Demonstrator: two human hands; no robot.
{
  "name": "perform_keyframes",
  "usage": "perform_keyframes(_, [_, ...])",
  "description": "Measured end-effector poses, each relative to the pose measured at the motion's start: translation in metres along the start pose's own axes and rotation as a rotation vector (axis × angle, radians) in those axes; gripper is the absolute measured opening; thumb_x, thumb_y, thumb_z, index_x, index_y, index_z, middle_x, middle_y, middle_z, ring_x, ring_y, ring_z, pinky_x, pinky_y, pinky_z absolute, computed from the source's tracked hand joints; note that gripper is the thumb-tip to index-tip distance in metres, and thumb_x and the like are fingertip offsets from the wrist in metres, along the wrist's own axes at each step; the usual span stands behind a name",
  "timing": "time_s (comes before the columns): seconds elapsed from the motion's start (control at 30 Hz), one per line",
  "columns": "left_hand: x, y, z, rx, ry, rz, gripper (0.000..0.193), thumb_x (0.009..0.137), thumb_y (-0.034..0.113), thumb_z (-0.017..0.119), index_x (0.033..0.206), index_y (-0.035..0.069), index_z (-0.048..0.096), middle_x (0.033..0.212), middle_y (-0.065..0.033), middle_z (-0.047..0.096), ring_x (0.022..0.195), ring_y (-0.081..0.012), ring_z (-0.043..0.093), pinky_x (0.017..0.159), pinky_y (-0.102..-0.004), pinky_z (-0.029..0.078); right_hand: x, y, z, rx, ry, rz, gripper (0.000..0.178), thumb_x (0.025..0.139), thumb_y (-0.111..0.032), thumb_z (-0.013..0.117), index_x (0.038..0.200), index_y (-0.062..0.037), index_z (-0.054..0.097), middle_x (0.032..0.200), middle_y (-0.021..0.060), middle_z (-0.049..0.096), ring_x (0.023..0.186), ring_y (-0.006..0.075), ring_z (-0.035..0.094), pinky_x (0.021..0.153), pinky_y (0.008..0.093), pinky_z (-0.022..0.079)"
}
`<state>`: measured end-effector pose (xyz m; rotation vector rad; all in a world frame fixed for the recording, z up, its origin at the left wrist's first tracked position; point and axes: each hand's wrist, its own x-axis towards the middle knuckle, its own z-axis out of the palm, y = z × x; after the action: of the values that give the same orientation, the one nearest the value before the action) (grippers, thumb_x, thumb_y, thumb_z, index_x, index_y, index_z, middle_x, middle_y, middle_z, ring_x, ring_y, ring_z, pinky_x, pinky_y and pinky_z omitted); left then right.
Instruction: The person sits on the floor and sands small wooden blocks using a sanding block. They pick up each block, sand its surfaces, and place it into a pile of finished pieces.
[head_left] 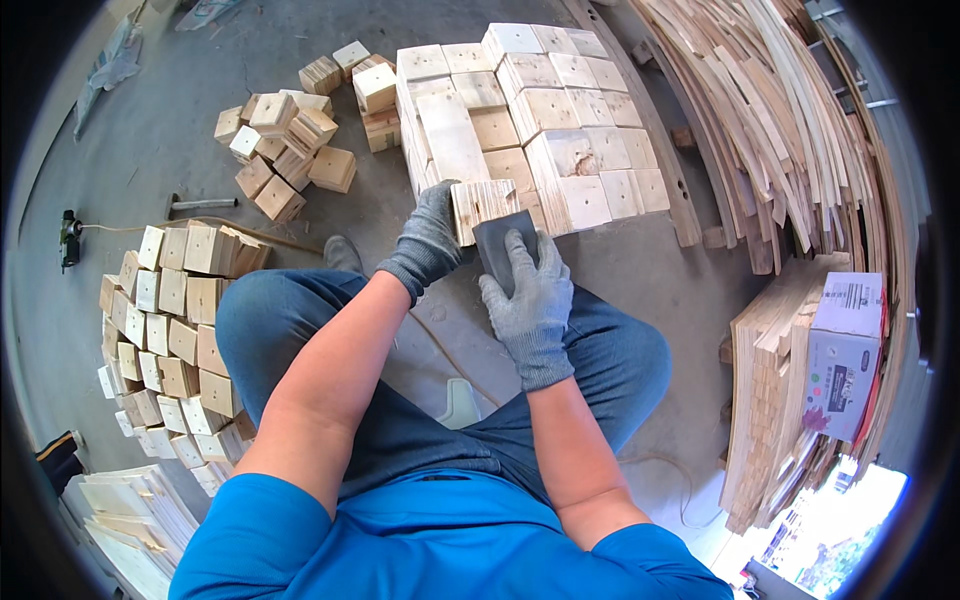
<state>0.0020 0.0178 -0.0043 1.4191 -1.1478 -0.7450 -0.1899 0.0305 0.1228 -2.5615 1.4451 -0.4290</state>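
Observation:
My left hand [428,236], in a grey knit glove, is closed on the left side of a layered wooden block [484,201] held up in front of the stacked blocks. My right hand [535,303], also gloved, grips a flat dark grey sanding pad [493,252] with fingers spread across its face. The pad's upper edge meets the block's lower right corner; how firmly they touch I cannot tell. Right behind them rises a neat stack of wooden blocks [575,107], and a longer pale board [450,137] lies on its left part.
Loose blocks [290,130] lie heaped at the far left. A larger block pile [165,310] stands beside my left knee. A hammer [203,204] and a power tool [70,240] with a cord rest on the floor. Long wooden strips [745,120] and a cardboard box [845,350] line the right.

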Motion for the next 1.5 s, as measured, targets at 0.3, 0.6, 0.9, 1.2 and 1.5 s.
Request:
perform_keyframes(0.3, [0.006, 0.02, -0.001, 0.068, -0.035, 0.006, 0.089, 0.068, 0.02, 0.096, 0.141, 0.007, 0.046, 0.129, -0.0115, 0.066, 0.117, -0.0259, 0.065, 0.108, -0.038, 0.05, 0.148, 0.003, 0.014, 0.008, 0.015, 0.085, 0.064, 0.085, -0.035, 0.083, 0.143, -0.0162, 0.067, 0.138, 0.0247, 0.061, 0.118, 0.0435, 0.066, 0.099, 0.0544, 0.055])
perform_keyframes(0.6, [0.001, 0.01, -0.006, 0.172, -0.002, 0.035, 0.096, 0.066, 0.028, 0.099, 0.144, 0.004, 0.048, 0.133, -0.0192, 0.059, 0.124, -0.0356, 0.06, 0.113, -0.0411, 0.048, 0.027, -0.015, -0.006, 0.041, -0.036, 0.021, 0.074, 0.083, -0.031, 0.085, 0.151, -0.0137, 0.061, 0.154, 0.0294, 0.05, 0.135, 0.047, 0.055, 0.112, 0.0564, 0.047])
perform_keyframes(0.9, [0.003, 0.002, -0.005, 0.191, 0.028, 0.056, 0.097, 0.067, 0.031, 0.098, 0.145, 0.003, 0.048, 0.135, -0.0201, 0.059, 0.124, -0.0363, 0.06, 0.112, -0.0419, 0.048, 0.059, -0.024, 0.006, 0.019, 0.006, -0.028, 0.071, 0.083, -0.033, 0.085, 0.148, -0.0154, 0.063, 0.151, 0.0269, 0.053, 0.13, 0.0459, 0.059, 0.108, 0.055, 0.049])
perform_keyframes(1.2, [0.003, 0.034, -0.009, 0.308, 0.005, 0.018, 0.097, 0.067, 0.032, 0.099, 0.144, 0.005, 0.046, 0.134, -0.0203, 0.062, 0.121, -0.0366, 0.062, 0.108, -0.0435, 0.051, 0.124, -0.032, 0.006, -0.005, -0.055, 0.053, 0.069, 0.084, -0.034, 0.085, 0.148, -0.0153, 0.064, 0.147, 0.0245, 0.058, 0.124, 0.0432, 0.065, 0.105, 0.0518, 0.053])
perform_keyframes(1.5, [0.009, -0.006, -0.001, -0.07, -0.067, -0.042, 0.094, 0.07, 0.031, 0.098, 0.145, 0.004, 0.047, 0.134, -0.0192, 0.064, 0.121, -0.0331, 0.064, 0.108, -0.0417, 0.052, -0.009, -0.018, -0.001, 0.023, -0.039, -0.06, 0.073, 0.082, -0.033, 0.086, 0.15, -0.0172, 0.063, 0.157, 0.0248, 0.047, 0.134, 0.0466, 0.054, 0.11, 0.0584, 0.044])
